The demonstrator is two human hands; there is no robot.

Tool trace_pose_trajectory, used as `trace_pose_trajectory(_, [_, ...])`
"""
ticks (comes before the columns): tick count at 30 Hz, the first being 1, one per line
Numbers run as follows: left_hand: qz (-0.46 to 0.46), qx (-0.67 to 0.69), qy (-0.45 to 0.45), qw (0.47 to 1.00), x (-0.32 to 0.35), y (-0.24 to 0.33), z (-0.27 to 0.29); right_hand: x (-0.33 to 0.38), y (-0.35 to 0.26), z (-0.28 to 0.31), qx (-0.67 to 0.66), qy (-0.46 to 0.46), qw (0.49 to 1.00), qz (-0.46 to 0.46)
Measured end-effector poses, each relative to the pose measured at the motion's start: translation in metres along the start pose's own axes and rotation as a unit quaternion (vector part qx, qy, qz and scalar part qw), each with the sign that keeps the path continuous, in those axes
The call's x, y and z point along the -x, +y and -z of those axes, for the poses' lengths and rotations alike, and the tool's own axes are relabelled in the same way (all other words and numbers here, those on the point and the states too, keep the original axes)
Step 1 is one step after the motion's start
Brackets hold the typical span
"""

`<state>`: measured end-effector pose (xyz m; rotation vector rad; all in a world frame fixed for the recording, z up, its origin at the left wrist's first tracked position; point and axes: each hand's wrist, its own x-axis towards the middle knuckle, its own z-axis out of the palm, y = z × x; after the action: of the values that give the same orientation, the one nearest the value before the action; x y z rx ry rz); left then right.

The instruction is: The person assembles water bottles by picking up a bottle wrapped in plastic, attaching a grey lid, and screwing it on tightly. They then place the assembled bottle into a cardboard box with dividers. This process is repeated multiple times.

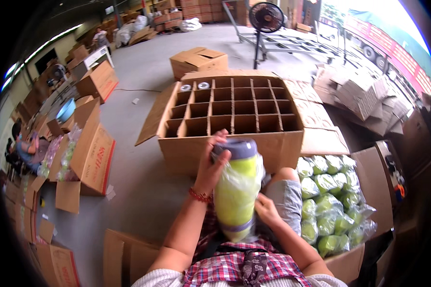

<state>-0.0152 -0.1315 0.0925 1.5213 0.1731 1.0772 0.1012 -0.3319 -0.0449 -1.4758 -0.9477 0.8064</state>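
Hands at frame centre grip a bagged yellow-green bottle (237, 191): left hand (210, 165) curls closed around its purple lid, right hand (266, 210) pinches the lower side, below the divided box (230, 143).

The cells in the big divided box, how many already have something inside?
2. Both filled cells sit side by side in the far row of the divided box, at its left end. Deeper cells could hide more.
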Motion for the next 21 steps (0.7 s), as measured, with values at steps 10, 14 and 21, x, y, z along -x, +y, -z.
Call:
trace_pose_trajectory(10, [-0.058,-0.313,-0.025,0.947,0.016,-0.007,-0.035,-0.106,-0.196,0.011,0.495,-0.016,0.848,0.187])
trace_pose_trajectory(14, [-0.016,-0.393,-0.013,0.919,0.033,-0.015,-0.022,-0.126,-0.181,-0.016,0.514,-0.009,0.846,0.139])
trace_pose_trajectory(21, [0.128,-0.236,-0.138,0.953,0.096,0.017,-0.002,-0.144,-0.127,0.021,0.025,-0.1,0.987,0.121])
